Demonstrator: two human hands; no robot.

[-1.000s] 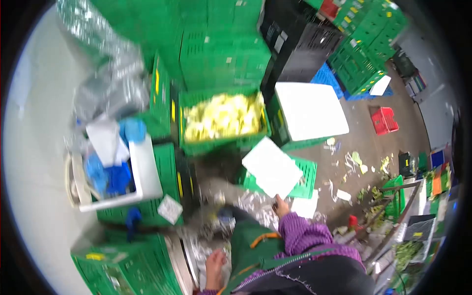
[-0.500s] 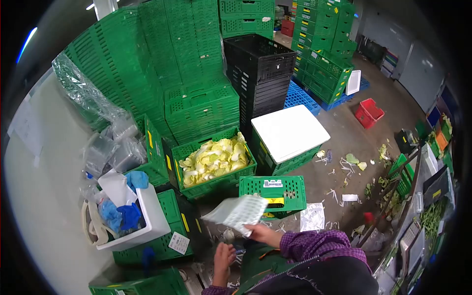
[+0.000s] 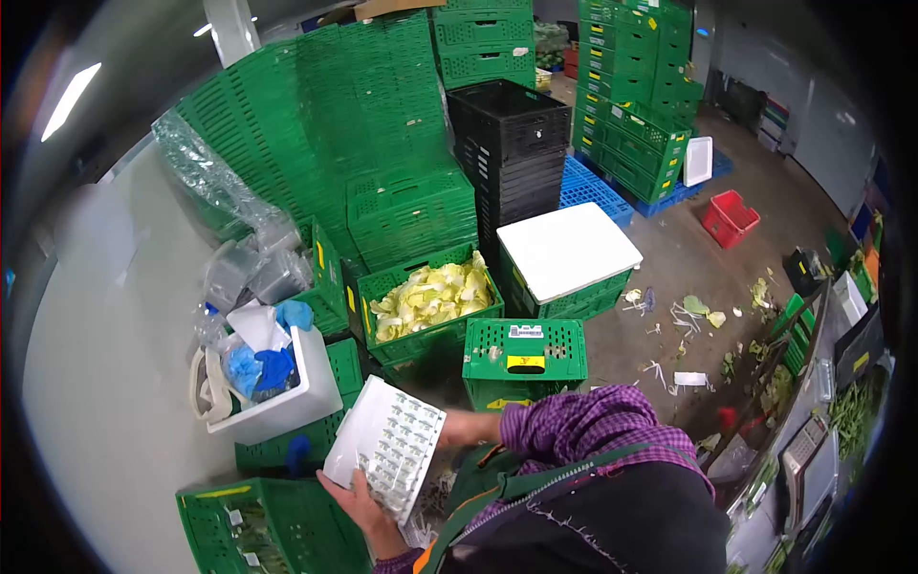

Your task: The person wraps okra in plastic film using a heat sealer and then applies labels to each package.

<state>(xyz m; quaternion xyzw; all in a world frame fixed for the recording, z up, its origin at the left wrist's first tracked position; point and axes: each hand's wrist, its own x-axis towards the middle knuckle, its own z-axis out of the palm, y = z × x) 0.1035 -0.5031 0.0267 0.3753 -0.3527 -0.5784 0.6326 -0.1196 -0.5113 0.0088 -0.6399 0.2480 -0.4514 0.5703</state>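
A stack of white sheets (image 3: 400,448), the top one printed with rows of small green and dark labels, is tilted in front of my body. My left hand (image 3: 361,504) grips its lower left edge, thumb on the printed face and fingers behind. At the right edge, my right hand (image 3: 454,428) is mostly hidden behind the sheets, its fingers out of sight. Just beyond stands a green crate (image 3: 564,356) with a yellow label. Yellow-white leaves (image 3: 430,297) fill another green crate (image 3: 387,356).
A white foam box (image 3: 320,383) with blue gloves stands at left. Behind are black crates (image 3: 507,143) and a white lid (image 3: 569,251). A green crate (image 3: 316,521) sits lower left. Leaf scraps and a red crate (image 3: 731,219) lie on the floor at right.
The sheets have moved left and down and turned their printed face up. My left hand has risen leftward and taken hold of their edge. The view has shifted slightly.
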